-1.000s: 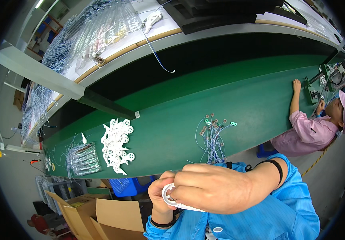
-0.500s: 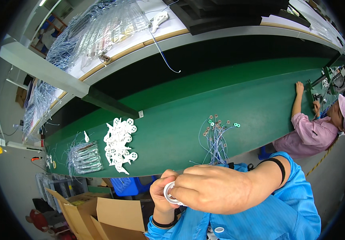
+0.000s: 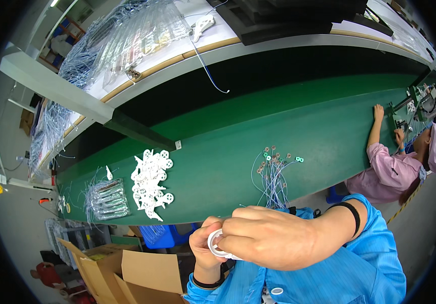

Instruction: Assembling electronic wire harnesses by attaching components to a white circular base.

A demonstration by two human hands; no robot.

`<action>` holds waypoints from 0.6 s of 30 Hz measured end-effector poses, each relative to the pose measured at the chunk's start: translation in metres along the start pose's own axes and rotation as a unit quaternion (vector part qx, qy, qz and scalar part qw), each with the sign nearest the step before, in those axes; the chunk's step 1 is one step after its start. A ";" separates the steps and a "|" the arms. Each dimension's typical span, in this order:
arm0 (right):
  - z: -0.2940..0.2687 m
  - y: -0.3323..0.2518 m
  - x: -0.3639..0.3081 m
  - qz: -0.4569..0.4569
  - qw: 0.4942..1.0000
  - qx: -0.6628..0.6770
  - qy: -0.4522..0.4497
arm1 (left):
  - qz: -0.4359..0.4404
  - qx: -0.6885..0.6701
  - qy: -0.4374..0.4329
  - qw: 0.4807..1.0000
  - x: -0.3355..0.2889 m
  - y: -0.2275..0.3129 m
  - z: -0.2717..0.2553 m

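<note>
Just in front of my blue sleeves and chest, both hands meet on a white plastic part with a round, ring-shaped end [image 3: 211, 249]. My left hand [image 3: 201, 249] is closed round its left side, thumb and fingers pinching the ring. From the right, my right hand [image 3: 271, 238] reaches across with curled fingers, the fingertips at the ring's opening. Most of the part lies hidden behind that hand. On the green bench beyond are a pile of white plastic parts [image 3: 150, 185] and a bundle of thin wires with small brown and green ends [image 3: 274, 177].
Bagged wires [image 3: 110, 199] lie at the bench's left. Above runs a shelf [image 3: 177, 55] with more wires and clear bags, held by a post [image 3: 139, 136]. Below left stand an open cardboard box [image 3: 149, 268] and a blue bin [image 3: 164, 235]. A co-worker in pink [image 3: 387, 172] sits at right.
My hands stay nearly in place on the white part, with only a slight shift of the fingers. The co-worker's head has turned away.
</note>
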State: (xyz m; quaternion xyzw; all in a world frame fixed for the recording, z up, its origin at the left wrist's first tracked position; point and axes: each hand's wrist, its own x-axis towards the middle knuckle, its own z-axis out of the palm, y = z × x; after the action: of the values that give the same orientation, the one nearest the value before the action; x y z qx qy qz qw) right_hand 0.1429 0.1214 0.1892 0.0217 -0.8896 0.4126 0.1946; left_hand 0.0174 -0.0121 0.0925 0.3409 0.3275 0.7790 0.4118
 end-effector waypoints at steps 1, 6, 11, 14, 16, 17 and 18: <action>0.000 0.000 -0.001 0.004 1.000 -0.007 0.001 | -0.004 0.002 0.001 1.000 0.000 0.000 0.000; 0.002 0.000 0.001 0.009 0.999 -0.033 0.009 | -0.008 0.029 0.006 1.000 -0.001 -0.001 -0.004; 0.011 0.000 0.002 0.016 0.997 -0.078 0.012 | -0.013 0.031 0.009 0.999 -0.002 -0.003 -0.008; 0.018 -0.002 0.003 0.037 0.991 -0.114 0.066 | -0.020 0.052 0.027 0.998 -0.002 -0.002 -0.009; 0.020 -0.001 0.004 0.030 0.986 -0.142 0.080 | -0.023 0.063 0.035 0.997 -0.003 -0.002 -0.011; 0.020 0.001 0.004 0.028 0.986 -0.144 0.079 | -0.020 0.062 0.036 0.997 -0.004 -0.004 -0.011; 0.020 0.004 0.004 0.026 0.989 -0.124 0.078 | -0.038 0.051 0.062 0.996 -0.005 -0.007 -0.011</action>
State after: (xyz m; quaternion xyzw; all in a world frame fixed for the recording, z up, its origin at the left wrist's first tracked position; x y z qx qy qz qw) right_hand 0.1315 0.1097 0.1760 -0.0578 -0.9161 0.3046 0.2541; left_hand 0.0138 -0.0158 0.0798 0.3002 0.4040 0.7649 0.4021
